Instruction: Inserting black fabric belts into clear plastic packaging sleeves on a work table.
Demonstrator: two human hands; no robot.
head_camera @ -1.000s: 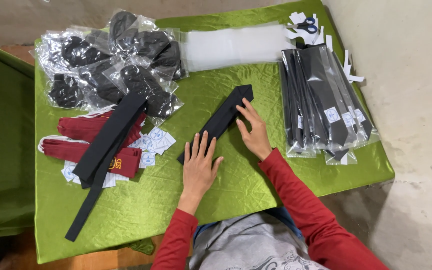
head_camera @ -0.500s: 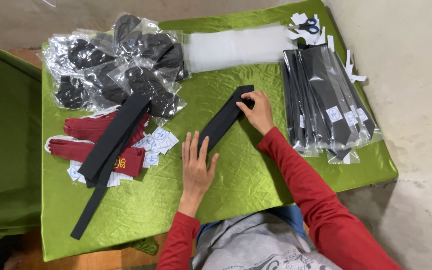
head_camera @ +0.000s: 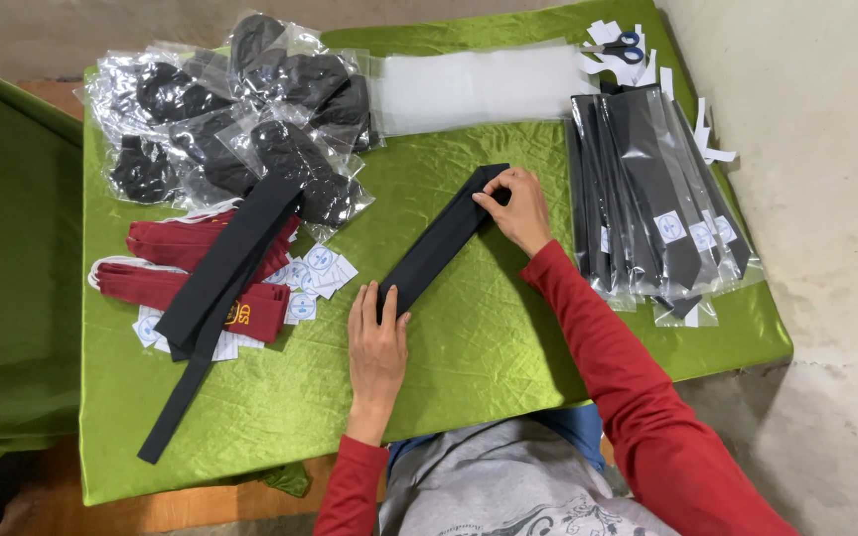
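Observation:
A folded black necktie (head_camera: 441, 238) lies slantwise on the green cloth of the table (head_camera: 508, 347). My left hand (head_camera: 377, 342) rests flat on its near, narrow end, fingers spread. My right hand (head_camera: 518, 205) pinches the far, wide end between fingers and thumb. Both sleeves are red.
A stack of black ties in clear bags (head_camera: 652, 199) lies at the right. Bagged dark items (head_camera: 240, 109) pile at the back left, beside a white sheet stack (head_camera: 479, 87) and scissors (head_camera: 616, 46). Red ties (head_camera: 181, 263), a loose black tie (head_camera: 215, 298) and small labels (head_camera: 315, 273) lie at the left.
My right hand has slid up the tie from its middle to its far wide end. My left hand has stayed on the near end.

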